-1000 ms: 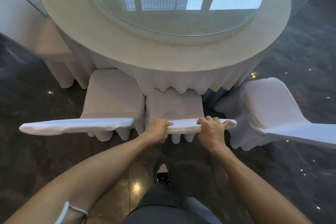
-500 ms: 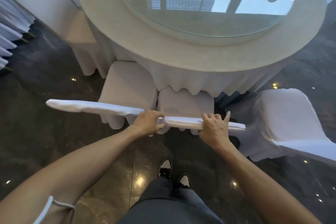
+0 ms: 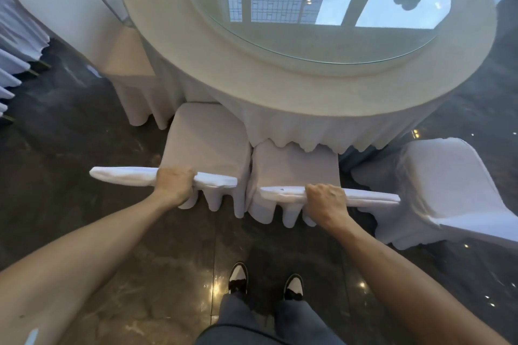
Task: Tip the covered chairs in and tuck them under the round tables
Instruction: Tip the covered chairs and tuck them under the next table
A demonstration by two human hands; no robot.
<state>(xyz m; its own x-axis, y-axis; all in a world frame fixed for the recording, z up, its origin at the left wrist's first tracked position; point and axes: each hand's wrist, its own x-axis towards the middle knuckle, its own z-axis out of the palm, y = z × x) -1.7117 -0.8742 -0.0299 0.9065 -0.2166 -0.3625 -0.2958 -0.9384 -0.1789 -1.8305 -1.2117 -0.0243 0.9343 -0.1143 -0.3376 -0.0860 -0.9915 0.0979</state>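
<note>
Both hands were clamped on chair tops, one chair each: our left hand (image 3: 174, 182) curled over the top edge of the left white fabric-covered chair (image 3: 207, 145), and our right hand (image 3: 326, 200) gripped the top edge of the right white fabric-covered chair (image 3: 294, 159) just beside it. The two chairs stood side by side, touching or nearly so, with their seats facing the round table draped in a white pleated cloth (image 3: 280, 87). We saw the right chair's seat partly under the hanging skirt of the cloth, while the left chair's seat reached only to the skirt's edge. A round glass turntable (image 3: 322, 36) lay on the tabletop. A third covered white chair (image 3: 437, 185) stood to the right, near the table but angled away. Our two black-and-white shoes (image 3: 238, 277) were planted on the dark polished stone floor (image 3: 70, 162) behind the chairs.
</note>
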